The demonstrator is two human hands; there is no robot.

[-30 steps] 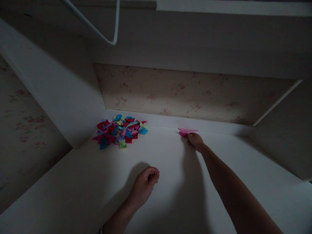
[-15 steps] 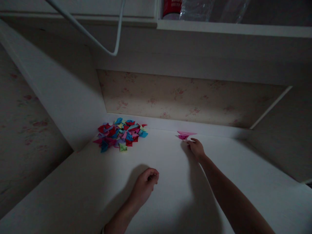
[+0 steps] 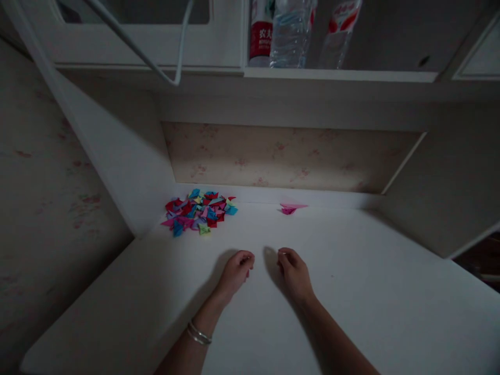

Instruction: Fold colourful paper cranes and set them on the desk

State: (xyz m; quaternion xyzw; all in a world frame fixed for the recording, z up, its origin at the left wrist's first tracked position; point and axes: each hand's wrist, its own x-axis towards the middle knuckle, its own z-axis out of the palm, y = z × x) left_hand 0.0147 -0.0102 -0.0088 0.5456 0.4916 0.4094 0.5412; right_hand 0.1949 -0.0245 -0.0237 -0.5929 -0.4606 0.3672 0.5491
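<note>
Right hand (image 3: 292,268) is back from pink folded papers (image 3: 289,210), now near left hand (image 3: 235,270); both nearer viewer than colorful paper pile (image 3: 201,212). Bottles (image 3: 289,39), above and right of pile, cut off at top edge; pile's lower pieces hidden under upper ones. Both hands loosely curled, fingertips near thumbs; cannot tell whether anything is pinched inside. Pink folded papers lie right of pile, well apart.

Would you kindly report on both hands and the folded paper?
Left hand and right hand curled, contents unclear. Pink folded papers near the back, touched by neither. Multicoloured paper pile back left, not between hands and pink papers.
</note>
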